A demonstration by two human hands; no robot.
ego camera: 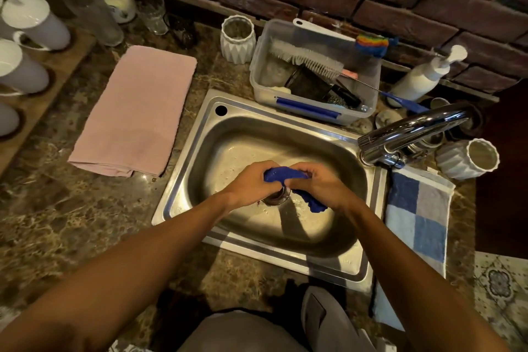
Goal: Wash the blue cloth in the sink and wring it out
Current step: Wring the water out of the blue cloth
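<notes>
The blue cloth (281,174) is bunched into a twisted roll above the drain of the steel sink (217,134). My left hand (251,184) grips its left end with fingers curled round it. My right hand (321,184) grips the other part, and a loose tail of the cloth hangs below that hand. Both hands are over the middle of the basin, close together. The chrome faucet (411,131) reaches in from the right; no water stream shows.
A folded pink towel (137,111) lies left of the sink. A clear tub (314,74) with brushes stands behind it, a white pump bottle (425,73) at back right. A checked blue towel (420,214) lies at right, beside a white ribbed cup (468,158). White mugs (31,20) stand far left.
</notes>
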